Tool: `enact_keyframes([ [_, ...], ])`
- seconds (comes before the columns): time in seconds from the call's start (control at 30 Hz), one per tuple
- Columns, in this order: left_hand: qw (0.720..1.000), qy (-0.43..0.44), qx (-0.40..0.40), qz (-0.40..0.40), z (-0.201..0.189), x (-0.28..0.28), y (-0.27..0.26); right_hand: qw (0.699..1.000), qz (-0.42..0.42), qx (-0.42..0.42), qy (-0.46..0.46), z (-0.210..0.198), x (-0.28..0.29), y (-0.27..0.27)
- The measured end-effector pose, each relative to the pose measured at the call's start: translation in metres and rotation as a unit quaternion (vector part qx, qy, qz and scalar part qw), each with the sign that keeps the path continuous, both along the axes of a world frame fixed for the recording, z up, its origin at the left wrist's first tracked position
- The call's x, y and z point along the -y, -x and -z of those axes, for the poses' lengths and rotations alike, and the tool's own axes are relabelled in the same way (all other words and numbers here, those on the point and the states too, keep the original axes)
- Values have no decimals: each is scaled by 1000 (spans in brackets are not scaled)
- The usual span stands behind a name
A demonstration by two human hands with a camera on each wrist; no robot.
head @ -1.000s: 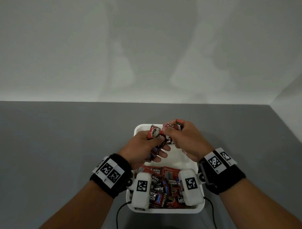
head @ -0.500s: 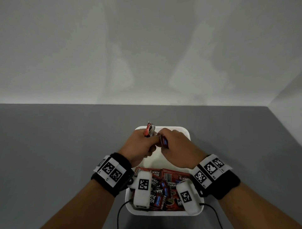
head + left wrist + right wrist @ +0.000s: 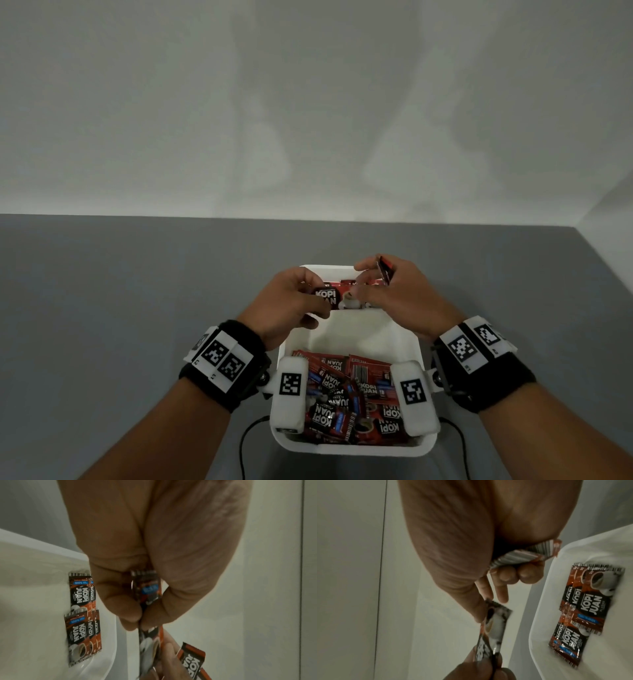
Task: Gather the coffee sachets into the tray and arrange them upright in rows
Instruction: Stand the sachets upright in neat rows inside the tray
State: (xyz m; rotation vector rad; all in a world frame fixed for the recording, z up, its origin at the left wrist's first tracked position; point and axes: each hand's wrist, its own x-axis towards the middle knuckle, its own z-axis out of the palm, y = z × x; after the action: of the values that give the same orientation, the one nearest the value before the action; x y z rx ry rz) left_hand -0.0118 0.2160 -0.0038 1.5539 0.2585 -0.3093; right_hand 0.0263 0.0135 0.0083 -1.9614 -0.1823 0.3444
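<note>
A white tray point(image 3: 359, 337) lies on the grey table. Loose red-and-black coffee sachets point(image 3: 349, 401) are piled at its near end. Several sachets point(image 3: 359, 283) stand upright against its far wall, seen in rows in the left wrist view point(image 3: 80, 615) and the right wrist view point(image 3: 590, 601). My left hand point(image 3: 315, 301) pinches one sachet point(image 3: 330, 298) just above the far end, label towards me. My right hand point(image 3: 363, 291) pinches that sachet's other end point(image 3: 375, 622) with thumb and forefinger. Its other fingers curl round spare sachets point(image 3: 522, 555), which stick up in the head view point(image 3: 385, 270).
The grey table point(image 3: 137, 308) ends at a pale wall behind and a side wall on the right. Black cables point(image 3: 245, 442) trail off the near edge beside the tray. The white wrist camera units point(image 3: 290, 394) hang over the pile.
The hands have drawn slightly apart. The sachet between them has turned from edge-on to flat, label facing me, stretched between both hands over the tray's far end.
</note>
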Motion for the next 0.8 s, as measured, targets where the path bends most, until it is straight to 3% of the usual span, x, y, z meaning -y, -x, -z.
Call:
enact_keyframes([
  [0.07,1000,-5,12,0,1,0,-1,1000,-19,-8,-1,4,-2,2],
  [0.23,993,0,69,-96,6,4,-5,998,-22,34,43,13,-7,6],
  [0.33,994,-27,90,-63,6,14,-5,996,-60,52,42,8,-15,8],
  [0.43,994,9,100,-32,7,27,-2,992,-92,52,64,9,-23,8],
  [0.67,986,150,70,-9,12,45,5,988,-122,-5,93,15,-28,8],
  [0.8,989,117,86,-38,18,52,5,989,-114,-90,17,12,-25,9],
])
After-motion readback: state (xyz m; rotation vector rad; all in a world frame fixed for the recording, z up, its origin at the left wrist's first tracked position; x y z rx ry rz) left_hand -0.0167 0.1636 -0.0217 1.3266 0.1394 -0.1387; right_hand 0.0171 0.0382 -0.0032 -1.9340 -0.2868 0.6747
